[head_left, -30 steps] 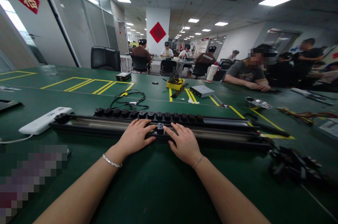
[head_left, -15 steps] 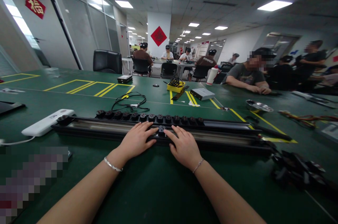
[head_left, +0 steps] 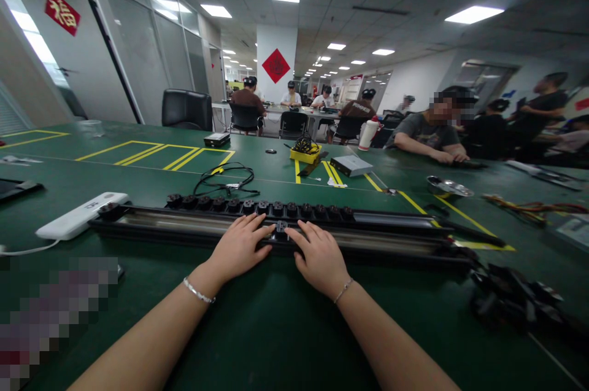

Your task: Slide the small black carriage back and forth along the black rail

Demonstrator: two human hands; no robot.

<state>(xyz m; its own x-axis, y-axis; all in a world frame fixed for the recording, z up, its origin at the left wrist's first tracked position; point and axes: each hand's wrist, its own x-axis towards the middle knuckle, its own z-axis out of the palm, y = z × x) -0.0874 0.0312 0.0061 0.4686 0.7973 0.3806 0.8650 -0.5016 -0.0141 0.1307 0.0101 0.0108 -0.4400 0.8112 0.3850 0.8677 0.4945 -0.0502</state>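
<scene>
A long black rail (head_left: 396, 245) with a metallic channel lies across the green table in the head view. My left hand (head_left: 242, 245) rests on it with fingers spread, and my right hand (head_left: 322, 254) lies on it in the same way. Between my two index fingertips sits a small dark connector piece (head_left: 281, 227), which both fingertips touch or nearly touch. Behind is a second rail (head_left: 391, 219) with a row of small black blocks (head_left: 291, 210) along it.
A white power strip (head_left: 83, 214) is at the left end of the rails. Black cables (head_left: 225, 179), a yellow box (head_left: 304, 151) and a grey box (head_left: 351, 165) stand behind. Black parts (head_left: 515, 296) lie at the right. Another person (head_left: 426, 130) sits across at the right.
Both my hands stay on the rail in nearly the same place. The view has shifted very slightly. The seated person at the right has moved their hands a little.
</scene>
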